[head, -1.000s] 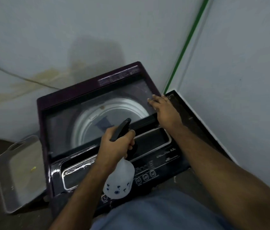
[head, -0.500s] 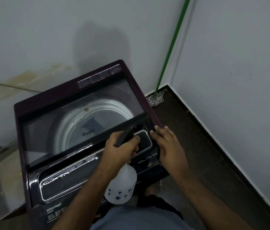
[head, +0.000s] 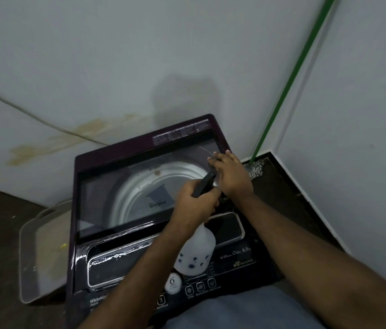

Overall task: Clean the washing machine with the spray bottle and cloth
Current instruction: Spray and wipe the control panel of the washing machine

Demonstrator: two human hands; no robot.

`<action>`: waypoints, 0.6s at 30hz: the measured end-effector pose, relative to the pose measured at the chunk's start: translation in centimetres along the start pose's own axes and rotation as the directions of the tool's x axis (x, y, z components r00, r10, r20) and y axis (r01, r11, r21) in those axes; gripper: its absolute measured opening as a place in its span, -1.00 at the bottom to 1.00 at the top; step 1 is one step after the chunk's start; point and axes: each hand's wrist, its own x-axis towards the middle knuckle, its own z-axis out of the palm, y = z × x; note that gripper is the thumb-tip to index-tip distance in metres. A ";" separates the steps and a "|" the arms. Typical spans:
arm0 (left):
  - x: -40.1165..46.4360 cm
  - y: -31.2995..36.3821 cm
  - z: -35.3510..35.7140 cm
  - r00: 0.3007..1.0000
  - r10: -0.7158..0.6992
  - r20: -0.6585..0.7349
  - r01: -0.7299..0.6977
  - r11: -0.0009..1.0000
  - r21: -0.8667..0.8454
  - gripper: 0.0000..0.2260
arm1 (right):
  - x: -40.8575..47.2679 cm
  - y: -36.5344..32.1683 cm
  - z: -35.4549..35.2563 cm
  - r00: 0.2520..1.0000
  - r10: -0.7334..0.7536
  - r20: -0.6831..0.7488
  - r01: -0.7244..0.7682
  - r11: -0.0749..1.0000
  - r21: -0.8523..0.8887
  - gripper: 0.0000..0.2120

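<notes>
- Presently the spray bottle [head: 196, 254] is gripped by the left hand [head: 195, 201] above the washing machine [head: 139, 186] lid.
- At two o'clock, glass is pressed by the right hand [head: 231, 173], fingers straight; no cloth is seen.
- Controls could be wetted by overspray.

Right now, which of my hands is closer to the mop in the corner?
Right. Your right hand rests on the washing machine lid's far right corner, just left of the mop. Your left hand, gripping the spray bottle, is further away over the lid.
</notes>
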 end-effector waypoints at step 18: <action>-0.4 -2.1 1.9 0.992 -0.090 0.092 0.090 0.996 -0.006 -0.88 | -16.4 -0.1 -1.4 0.987 0.158 -0.021 -0.155 0.982 0.111 -0.59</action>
